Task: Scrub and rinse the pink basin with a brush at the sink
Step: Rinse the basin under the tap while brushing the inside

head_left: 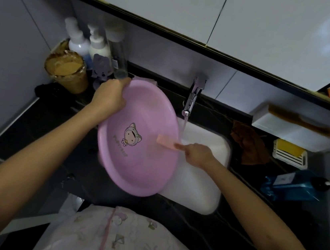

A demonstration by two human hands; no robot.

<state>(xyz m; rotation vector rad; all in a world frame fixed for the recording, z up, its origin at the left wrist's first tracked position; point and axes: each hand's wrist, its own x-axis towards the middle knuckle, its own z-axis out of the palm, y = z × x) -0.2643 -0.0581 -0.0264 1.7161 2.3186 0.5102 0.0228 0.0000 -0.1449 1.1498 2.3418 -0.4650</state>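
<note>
— What holds what, biggest first?

— The white sink (203, 193) sits in the dark table (251, 230), and the tap (192, 99) at its twelve o'clock runs a thin stream into it. The pink basin (133, 167) is tilted over the sink's nine o'clock side, its hollow facing the camera. In it lies only the head of the pink brush (166, 142), against the wall at three o'clock.

— And the hands?

— The left hand (110, 96) has its fingers gripping the basin's rim at eleven o'clock. The right hand (198, 155) has its fingers closed round the brush handle.

— Smaller containers?

— A blue pump bottle (290, 186) lies on its side at the sink's three o'clock. A tan tub (66, 70) stands at ten o'clock with a yellow-brown top; lid or contents, I cannot tell. White bottles (77, 40) stand behind it. A white soap dish (289, 155) at two o'clock holds a yellow bar.

— Any writing?

— A cartoon figure (132, 135) is printed on the basin's floor with a line of letters beside it, too blurred to read. The blue bottle's pale label is unreadable too.
</note>
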